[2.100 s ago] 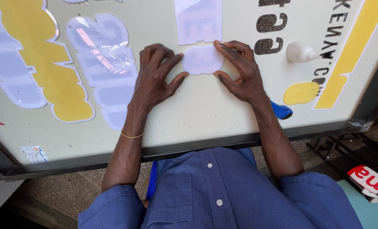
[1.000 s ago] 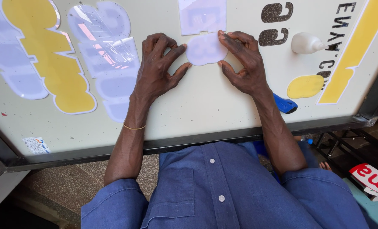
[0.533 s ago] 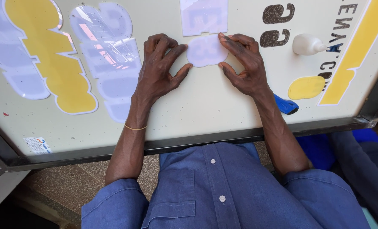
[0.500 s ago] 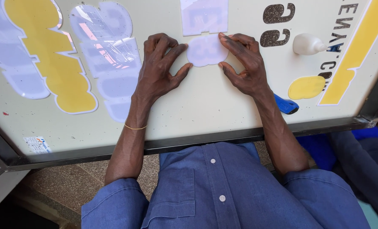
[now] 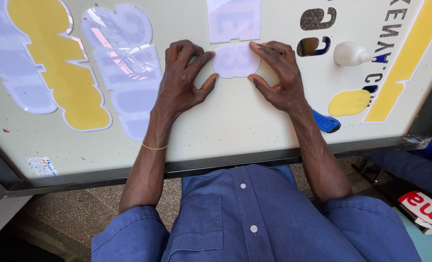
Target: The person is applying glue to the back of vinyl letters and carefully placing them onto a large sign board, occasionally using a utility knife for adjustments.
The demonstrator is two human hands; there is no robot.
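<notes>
White cutout (image 5: 235, 60) pressed flat on the sign board (image 5: 235, 126)

Left hand (image 5: 182, 82) and right hand (image 5: 281, 77) pin its sides (grips flat, not clenched), near the far edge; next calls for even smoothing pressure.

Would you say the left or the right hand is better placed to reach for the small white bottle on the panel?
Probably the right hand. The white bottle lies just beyond it on the sign panel, with nothing between. The left hand sits on the far side of the pale cutout piece and would have to cross over.
</notes>
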